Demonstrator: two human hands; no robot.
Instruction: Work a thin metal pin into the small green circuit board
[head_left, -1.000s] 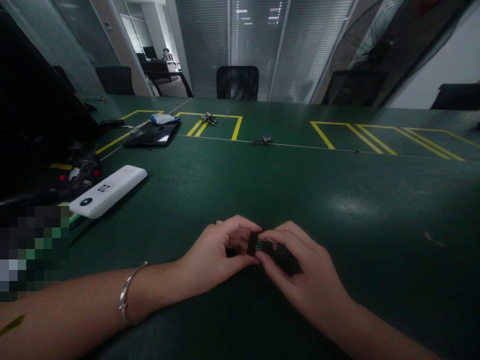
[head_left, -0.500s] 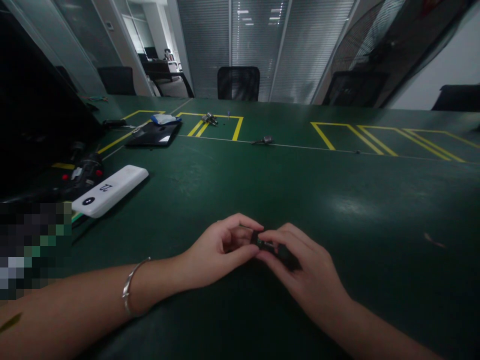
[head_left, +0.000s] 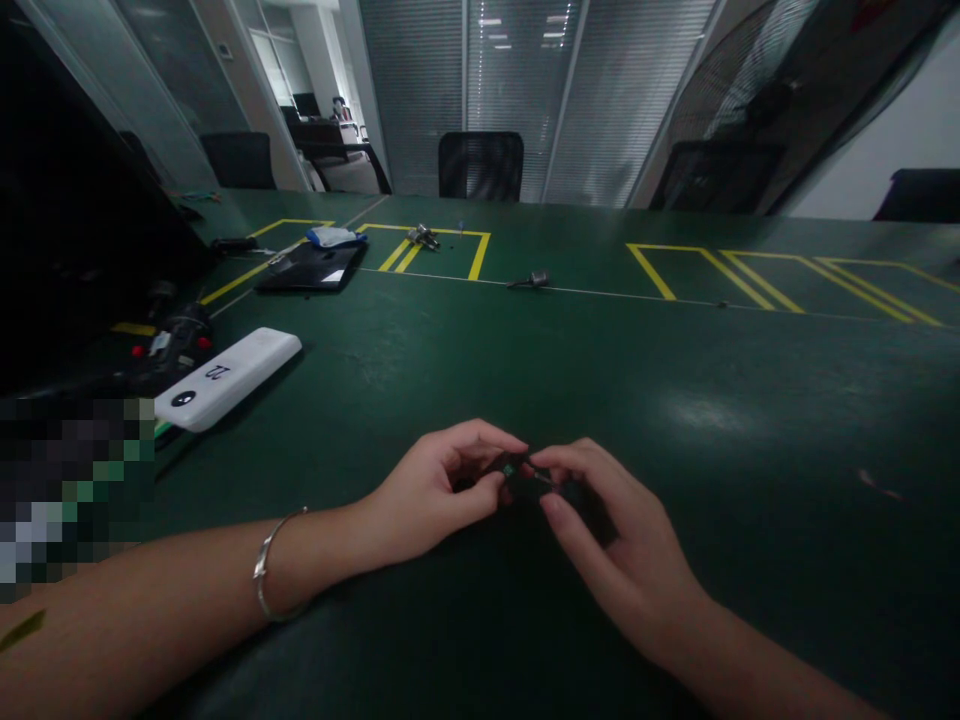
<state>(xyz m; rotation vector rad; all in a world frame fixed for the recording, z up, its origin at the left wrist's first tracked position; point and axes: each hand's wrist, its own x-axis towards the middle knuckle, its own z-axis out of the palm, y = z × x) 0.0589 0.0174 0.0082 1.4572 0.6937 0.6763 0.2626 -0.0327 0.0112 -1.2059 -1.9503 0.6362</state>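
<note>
My left hand (head_left: 442, 490) pinches a small dark piece with a green mark (head_left: 510, 468) between thumb and fingers, low over the green table (head_left: 465, 360). My right hand (head_left: 619, 530) faces it from the right. Its thumb and forefinger are curled about a thin, shiny part (head_left: 541, 477) at the right side of that piece. Whether the two parts are joined I cannot tell, as the fingers and the dim light hide much of them.
A white power bank marked 22 (head_left: 232, 378) lies on the left by a black device with red knobs (head_left: 176, 345). Further back are a black folder-like item (head_left: 311, 268), a small metal part (head_left: 534, 280), and a cluster of metal parts (head_left: 424, 237). Yellow tape lines mark the table.
My right thumb and forefinger have parted slightly and shifted a little right, so more of the shiny part shows. My left thumb has drawn back a little. The view has shifted slightly.
</note>
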